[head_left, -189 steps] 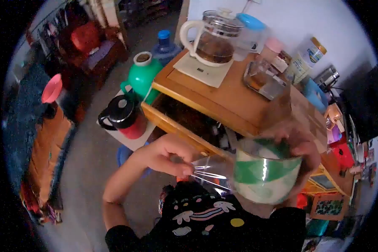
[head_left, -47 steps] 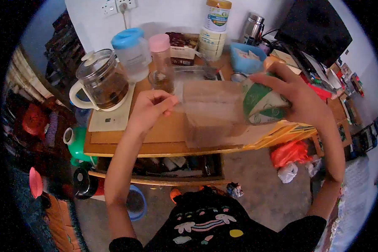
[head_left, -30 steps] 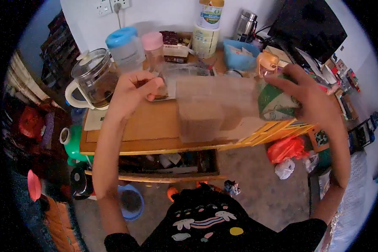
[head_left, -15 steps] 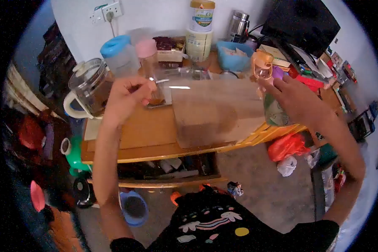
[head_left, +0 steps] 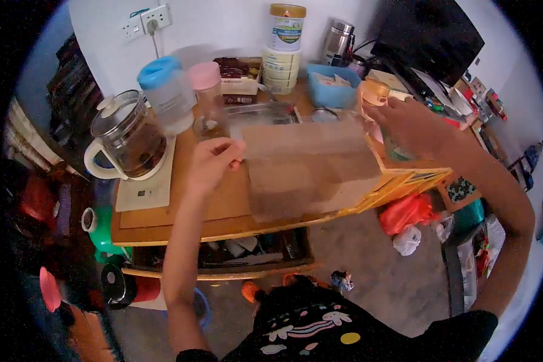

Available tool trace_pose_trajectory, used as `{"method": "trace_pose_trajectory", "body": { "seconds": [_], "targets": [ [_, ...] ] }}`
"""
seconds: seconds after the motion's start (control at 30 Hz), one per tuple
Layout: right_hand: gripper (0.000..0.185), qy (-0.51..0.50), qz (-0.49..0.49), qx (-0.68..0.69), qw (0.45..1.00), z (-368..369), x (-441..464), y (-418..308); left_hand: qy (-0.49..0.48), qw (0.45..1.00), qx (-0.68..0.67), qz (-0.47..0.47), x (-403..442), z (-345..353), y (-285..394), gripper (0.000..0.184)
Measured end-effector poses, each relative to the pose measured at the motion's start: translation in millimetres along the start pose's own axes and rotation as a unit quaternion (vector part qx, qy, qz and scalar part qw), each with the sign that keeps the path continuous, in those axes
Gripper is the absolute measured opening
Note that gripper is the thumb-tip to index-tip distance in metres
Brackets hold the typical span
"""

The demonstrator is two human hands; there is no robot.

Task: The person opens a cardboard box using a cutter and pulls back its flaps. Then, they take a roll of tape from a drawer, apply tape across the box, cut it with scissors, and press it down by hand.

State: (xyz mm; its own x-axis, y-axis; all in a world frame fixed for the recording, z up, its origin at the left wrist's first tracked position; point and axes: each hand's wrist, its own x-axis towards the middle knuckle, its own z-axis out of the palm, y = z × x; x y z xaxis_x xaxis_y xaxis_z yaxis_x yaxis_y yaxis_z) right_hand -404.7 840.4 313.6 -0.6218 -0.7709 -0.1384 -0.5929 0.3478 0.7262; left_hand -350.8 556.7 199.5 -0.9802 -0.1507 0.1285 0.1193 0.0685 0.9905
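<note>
My left hand (head_left: 216, 160) is closed in a pinch on the edge of a clear plastic film (head_left: 301, 137), above the wooden desk. The film stretches toward my right hand (head_left: 413, 128), whose fingers curl round a green-and-white roll (head_left: 398, 151). Most of the roll is hidden by that hand. Behind and below the film is a brown cardboard box (head_left: 308, 190), blurred, at the front of the desk (head_left: 208, 208). Where film and box touch, if at all, I cannot tell.
A glass kettle (head_left: 133, 142), a blue-lidded jug (head_left: 169, 99) and a pink-lidded bottle (head_left: 206, 87) stand at the left. Behind are stacked cans (head_left: 282, 63), a blue basket (head_left: 332, 87) and a monitor (head_left: 431, 39). An open drawer (head_left: 223, 274) juts out below.
Since the earliest frame the view has turned to face the desk. The film, short at first, now spans far between my hands. Lately my right hand has turned further over the roll, hiding more of it.
</note>
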Motion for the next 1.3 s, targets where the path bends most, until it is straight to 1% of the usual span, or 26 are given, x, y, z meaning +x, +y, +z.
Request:
{"method": "trace_pose_trajectory", "body": {
  "seconds": [0.07,0.1,0.17,0.3,0.37,0.4,0.47,0.5,0.57,0.6,0.63,0.67,0.8,0.9,1.17,1.2,1.27,1.3],
  "targets": [
    [0.054,-0.096,-0.035,0.023,0.995,-10,7,-1,-0.017,1.000,0.015,0.014,8,-2,-13,0.017],
    [0.054,-0.092,-0.037,0.023,0.995,1,11,-1,-0.014,1.000,0.017,0.013,8,-1,-15,0.017],
    [0.042,0.067,-0.057,-0.035,0.996,32,19,-1,0.007,1.000,-0.012,-0.018,4,0,-19,0.018],
    [0.041,0.090,-0.088,-0.026,0.992,24,29,-7,0.028,0.998,0.032,-0.054,-1,-6,-22,0.018],
    [0.058,-0.104,-0.065,-0.006,0.992,13,35,-10,0.035,0.997,-0.011,-0.075,-2,-6,-28,0.018],
    [0.058,-0.105,-0.065,-0.007,0.992,12,35,-10,0.035,0.997,-0.012,-0.075,-4,-6,-27,0.018],
    [0.059,-0.051,-0.089,0.025,0.994,16,35,-8,0.042,0.995,-0.040,-0.087,-6,-5,-28,0.016],
    [0.059,-0.050,-0.091,0.025,0.994,20,35,-7,0.043,0.994,-0.040,-0.088,-7,-6,-28,0.016],
    [0.042,0.121,-0.128,-0.002,0.984,29,34,-8,0.035,0.992,-0.073,-0.102,-9,-7,-27,0.015],
    [0.042,0.121,-0.129,-0.002,0.984,22,35,-9,0.035,0.991,-0.073,-0.102,-10,-7,-28,0.015],
    [0.052,0.010,-0.111,0.019,0.994,9,33,-10,0.035,0.990,-0.082,-0.105,-11,-6,-28,0.015],
    [0.064,-0.100,-0.093,0.041,0.990,3,34,-11,0.036,0.989,-0.091,-0.109,-12,-6,-29,0.015],
    [0.062,-0.114,-0.090,0.026,0.989,9,35,-13,0.036,0.988,-0.104,-0.110,-11,-7,-40,0.019],
    [0.061,-0.096,-0.097,0.042,0.990,13,35,-13,0.025,0.986,-0.130,-0.101,-11,-9,-43,0.020],
    [0.056,-0.040,-0.110,0.018,0.993,17,32,-12,0.013,0.981,-0.154,-0.116,-11,-9,-45,0.022],
    [0.056,-0.040,-0.111,0.018,0.993,18,33,-12,0.013,0.981,-0.154,-0.116,-12,-8,-43,0.022],
    [0.054,-0.084,-0.110,0.029,0.990,20,36,-11,0.033,0.978,-0.165,-0.123,-12,-5,-39,0.015],
    [0.054,-0.085,-0.111,0.029,0.990,21,36,-10,0.034,0.978,-0.165,-0.124,-11,-5,-41,0.015]
  ]
}}
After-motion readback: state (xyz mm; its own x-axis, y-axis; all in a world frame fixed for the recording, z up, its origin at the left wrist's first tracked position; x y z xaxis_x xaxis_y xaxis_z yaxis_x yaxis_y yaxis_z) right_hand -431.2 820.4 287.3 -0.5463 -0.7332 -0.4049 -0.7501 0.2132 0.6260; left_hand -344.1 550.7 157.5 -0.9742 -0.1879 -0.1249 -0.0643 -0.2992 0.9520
